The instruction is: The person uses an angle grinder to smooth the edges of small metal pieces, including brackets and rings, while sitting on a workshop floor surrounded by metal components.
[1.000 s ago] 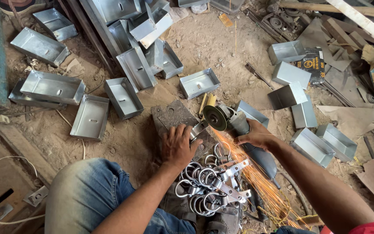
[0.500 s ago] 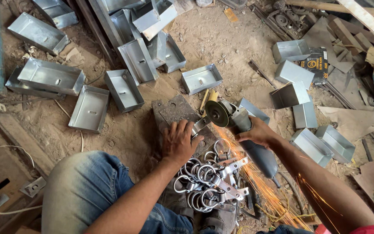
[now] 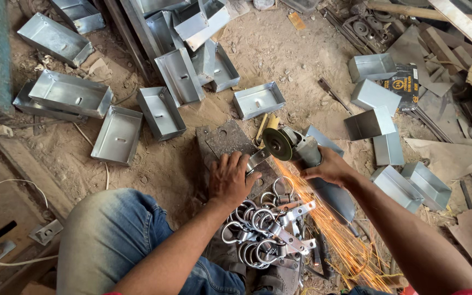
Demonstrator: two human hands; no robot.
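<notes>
My left hand (image 3: 230, 177) presses a small bent metal bracket (image 3: 258, 159) flat on a dark steel plate (image 3: 228, 139) lying on the dirt floor. My right hand (image 3: 329, 166) grips the grey angle grinder (image 3: 307, 153), its disc touching the bracket, orange sparks (image 3: 334, 235) spraying toward me.

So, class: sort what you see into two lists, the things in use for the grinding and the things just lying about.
In use:
left hand
small metal bracket
right hand
angle grinder
steel plate

Lying about:
sheet-metal trays
pile of ring clamps
wooden planks
dark carton
</notes>
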